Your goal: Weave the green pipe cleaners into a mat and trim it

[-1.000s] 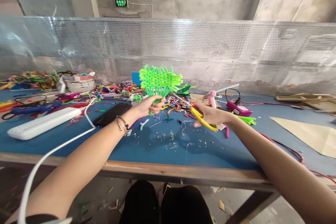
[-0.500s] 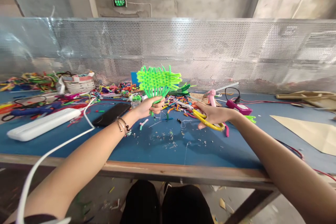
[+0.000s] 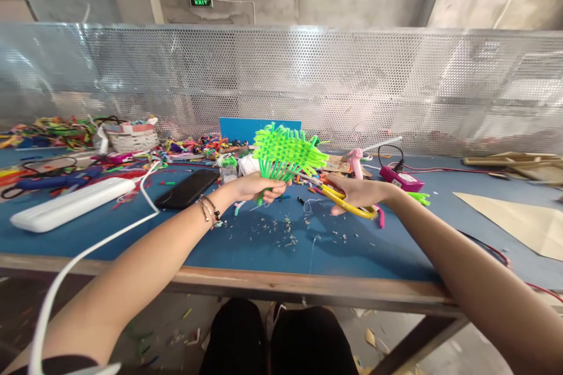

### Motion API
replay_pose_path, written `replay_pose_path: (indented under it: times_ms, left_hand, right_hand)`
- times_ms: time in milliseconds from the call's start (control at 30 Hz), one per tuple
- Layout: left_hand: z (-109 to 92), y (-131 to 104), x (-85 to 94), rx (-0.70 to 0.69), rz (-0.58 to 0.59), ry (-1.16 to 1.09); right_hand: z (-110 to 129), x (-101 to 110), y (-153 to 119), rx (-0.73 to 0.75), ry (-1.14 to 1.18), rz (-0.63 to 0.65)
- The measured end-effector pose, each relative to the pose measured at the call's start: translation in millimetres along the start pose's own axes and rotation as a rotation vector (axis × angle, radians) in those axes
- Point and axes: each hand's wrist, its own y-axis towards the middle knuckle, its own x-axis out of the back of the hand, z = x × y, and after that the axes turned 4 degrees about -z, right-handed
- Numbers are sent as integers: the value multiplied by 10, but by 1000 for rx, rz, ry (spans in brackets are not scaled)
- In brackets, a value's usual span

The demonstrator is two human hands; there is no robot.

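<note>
My left hand (image 3: 264, 187) is closed round the gathered lower strands of a green woven piece (image 3: 288, 149), which looks like fuzzy pipe cleaners. Its lattice fans out above my fist, with short ends sticking out at the top and right. My right hand (image 3: 345, 192) grips a pair of scissors (image 3: 347, 204) by the yellow handles. The metal blades point left and reach the right side of the green strands. Whether the blade tips touch or enclose a strand, I cannot tell.
Small clippings (image 3: 285, 234) lie scattered on the blue table (image 3: 246, 261). At left are a black phone (image 3: 188, 190), a white power strip (image 3: 73, 204) and a basket (image 3: 132, 137). A pink glue gun (image 3: 356, 161) and a magenta box (image 3: 401, 179) stand right, near beige sheet material (image 3: 514, 220).
My left hand has moved the green woven piece right and down, bringing it up to the scissor blades. The right hand has stayed nearly in place.
</note>
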Motion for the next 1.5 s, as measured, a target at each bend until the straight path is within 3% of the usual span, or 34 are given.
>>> replay_pose_path:
  times_ms: [167, 400, 633, 967, 1267, 1500]
  left_hand:
    - [7, 19, 4, 44, 40, -8]
    - [9, 26, 22, 35, 140, -67]
    - [-4, 41, 105, 61, 176, -68]
    - [-34, 9, 85, 37, 102, -87]
    - [-6, 26, 105, -46, 73, -59]
    - [27, 43, 144, -52, 109, 9]
  right_hand:
    - [-26, -37, 16, 69, 40, -1]
    - [25, -36, 3, -12, 44, -49]
    - [76, -2, -34, 39, 82, -84]
    - [56, -23, -28, 58, 128, 1]
    - [101, 0, -38, -37, 70, -39]
    - [80, -26, -26, -9, 35, -76]
